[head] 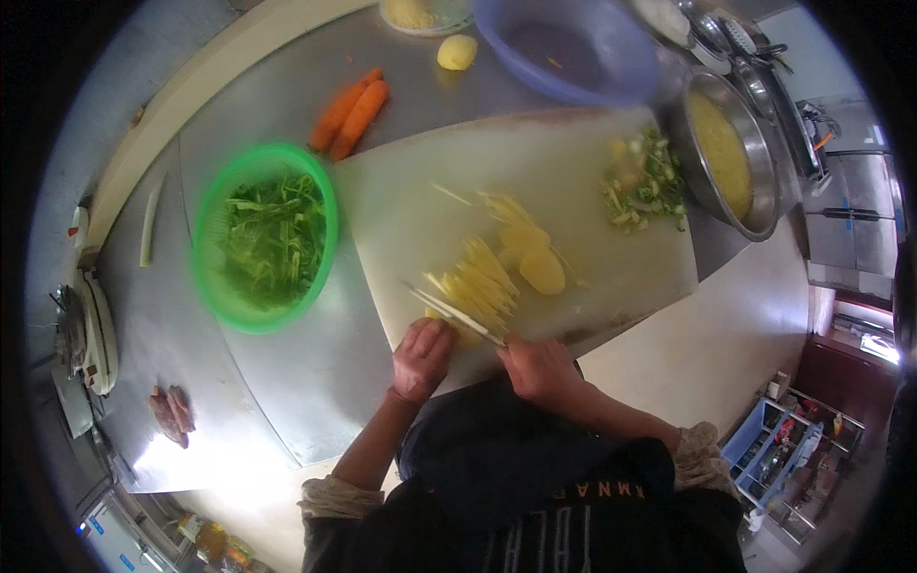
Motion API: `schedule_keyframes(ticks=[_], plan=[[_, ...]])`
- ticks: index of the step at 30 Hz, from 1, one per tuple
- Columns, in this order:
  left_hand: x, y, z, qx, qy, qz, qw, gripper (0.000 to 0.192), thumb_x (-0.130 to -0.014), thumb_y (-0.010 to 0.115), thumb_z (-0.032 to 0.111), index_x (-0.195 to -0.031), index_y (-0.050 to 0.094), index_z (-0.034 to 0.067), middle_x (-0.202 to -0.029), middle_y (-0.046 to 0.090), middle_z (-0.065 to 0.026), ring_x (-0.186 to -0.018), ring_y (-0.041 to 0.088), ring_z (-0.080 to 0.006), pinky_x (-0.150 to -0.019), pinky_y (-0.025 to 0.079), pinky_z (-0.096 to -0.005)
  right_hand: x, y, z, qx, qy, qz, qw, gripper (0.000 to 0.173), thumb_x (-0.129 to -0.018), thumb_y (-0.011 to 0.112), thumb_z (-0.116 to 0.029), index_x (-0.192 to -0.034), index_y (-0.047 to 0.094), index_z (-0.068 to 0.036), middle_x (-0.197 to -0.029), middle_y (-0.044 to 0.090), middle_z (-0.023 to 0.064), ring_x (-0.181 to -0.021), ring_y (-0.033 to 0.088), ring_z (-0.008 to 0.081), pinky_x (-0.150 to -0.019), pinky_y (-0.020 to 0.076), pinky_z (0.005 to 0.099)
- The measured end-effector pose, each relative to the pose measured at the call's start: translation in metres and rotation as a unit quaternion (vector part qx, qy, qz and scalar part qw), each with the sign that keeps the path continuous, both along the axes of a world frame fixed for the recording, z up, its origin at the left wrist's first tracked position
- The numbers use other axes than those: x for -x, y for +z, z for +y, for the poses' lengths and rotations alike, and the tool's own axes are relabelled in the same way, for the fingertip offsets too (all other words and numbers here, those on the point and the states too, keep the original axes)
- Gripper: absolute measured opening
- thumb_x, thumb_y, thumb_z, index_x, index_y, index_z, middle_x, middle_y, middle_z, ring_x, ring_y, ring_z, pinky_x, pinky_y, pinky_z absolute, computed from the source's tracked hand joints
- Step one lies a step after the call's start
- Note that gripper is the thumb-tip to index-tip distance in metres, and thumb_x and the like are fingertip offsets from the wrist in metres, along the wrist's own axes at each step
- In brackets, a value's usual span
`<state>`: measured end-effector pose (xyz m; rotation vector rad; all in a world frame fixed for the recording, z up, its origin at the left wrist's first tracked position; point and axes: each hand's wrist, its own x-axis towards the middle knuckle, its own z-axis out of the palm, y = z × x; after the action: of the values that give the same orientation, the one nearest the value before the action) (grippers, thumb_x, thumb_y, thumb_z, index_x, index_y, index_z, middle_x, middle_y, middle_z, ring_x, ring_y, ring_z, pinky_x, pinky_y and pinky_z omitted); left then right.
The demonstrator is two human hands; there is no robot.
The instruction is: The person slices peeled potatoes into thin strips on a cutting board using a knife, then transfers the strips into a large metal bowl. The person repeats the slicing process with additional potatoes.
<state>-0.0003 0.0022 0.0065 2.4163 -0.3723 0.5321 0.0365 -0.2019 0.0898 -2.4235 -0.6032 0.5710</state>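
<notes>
My right hand (pixel 537 365) is closed round the handle of a kitchen knife (pixel 458 315), its blade pointing up and left over a pale cutting board (pixel 401 208). Beside the blade, my left hand (pixel 424 357) has curled fingers resting on pale yellow pieces, mostly hidden beneath them. Just beyond the knife lies a heap of cut potato strips (pixel 476 283), with potato slices (pixel 541 268) to its right. More thin strips (pixel 509 208) lie farther up. Chopped green and white vegetable pieces (pixel 645 183) are piled at the board's right side.
A green plastic basket (pixel 329 236) of leafy greens stands left of the board. Behind it lie carrots (pixel 358 118), a peeled potato (pixel 457 53) and a blue-violet basin (pixel 573 93). A steel bowl (pixel 770 208) of yellow contents stands right. Brown pieces (pixel 172 415) lie lower left.
</notes>
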Motion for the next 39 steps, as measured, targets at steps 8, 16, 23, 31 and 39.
schedule_keyframes(ticks=[8, 16, 23, 31, 39], plan=[[0.003, -0.001, 0.002, 0.008, -0.005, 0.012, 1.000, 0.028, -0.065, 0.065, -0.001, -0.092, 0.067, 0.008, -0.100, 0.062, -0.0071, -0.095, 0.061, -0.0278, -0.075, 0.055, -0.0357, 0.003, 0.001, -0.001, 0.024, 0.018, 0.024, 0.999, 0.017, -0.090, 0.055, -0.020, -0.082, 0.054, -0.004, -0.065, 0.058, 0.0213, -0.064, 0.058, 0.0437, -0.058, 0.0451, 0.0535], [0.006, 0.001, 0.003, 0.019, -0.005, 0.019, 1.000, 0.026, -0.066, 0.066, -0.001, -0.091, 0.066, 0.007, -0.097, 0.062, -0.0084, -0.090, 0.062, -0.0284, -0.070, 0.055, -0.0351, -0.007, -0.025, 0.021, 0.074, 0.041, -0.026, 0.996, 0.024, -0.089, 0.056, -0.019, -0.070, 0.057, -0.004, -0.065, 0.059, 0.0211, -0.062, 0.060, 0.0415, -0.056, 0.0463, 0.0509], [0.006, 0.001, 0.001, 0.011, 0.002, 0.030, 0.999, 0.026, -0.065, 0.064, 0.002, -0.091, 0.065, 0.006, -0.100, 0.059, -0.0085, -0.093, 0.061, -0.0277, -0.074, 0.055, -0.0359, -0.003, 0.005, -0.003, 0.028, 0.068, -0.047, 0.996, 0.024, -0.088, 0.057, -0.019, -0.072, 0.059, -0.002, -0.061, 0.058, 0.0200, -0.059, 0.059, 0.0405, -0.053, 0.0456, 0.0498], [0.005, 0.001, 0.002, 0.021, -0.003, 0.019, 1.000, 0.023, -0.069, 0.068, 0.002, -0.092, 0.066, 0.006, -0.098, 0.063, -0.0088, -0.091, 0.062, -0.0285, -0.073, 0.055, -0.0355, 0.005, -0.026, 0.011, 0.085, 0.054, 0.016, 0.995, 0.020, -0.091, 0.052, -0.023, -0.088, 0.056, -0.003, -0.069, 0.062, 0.0218, -0.067, 0.062, 0.0419, -0.060, 0.0481, 0.0527], [0.017, -0.003, 0.005, 0.020, -0.032, 0.008, 0.999, 0.026, -0.068, 0.070, 0.003, -0.093, 0.066, 0.007, -0.103, 0.061, -0.0084, -0.095, 0.062, -0.0294, -0.076, 0.055, -0.0376, -0.001, -0.025, 0.015, 0.098, 0.040, 0.029, 0.994, 0.023, -0.093, 0.053, -0.024, -0.088, 0.055, -0.002, -0.068, 0.062, 0.0229, -0.067, 0.062, 0.0428, -0.062, 0.0483, 0.0528]])
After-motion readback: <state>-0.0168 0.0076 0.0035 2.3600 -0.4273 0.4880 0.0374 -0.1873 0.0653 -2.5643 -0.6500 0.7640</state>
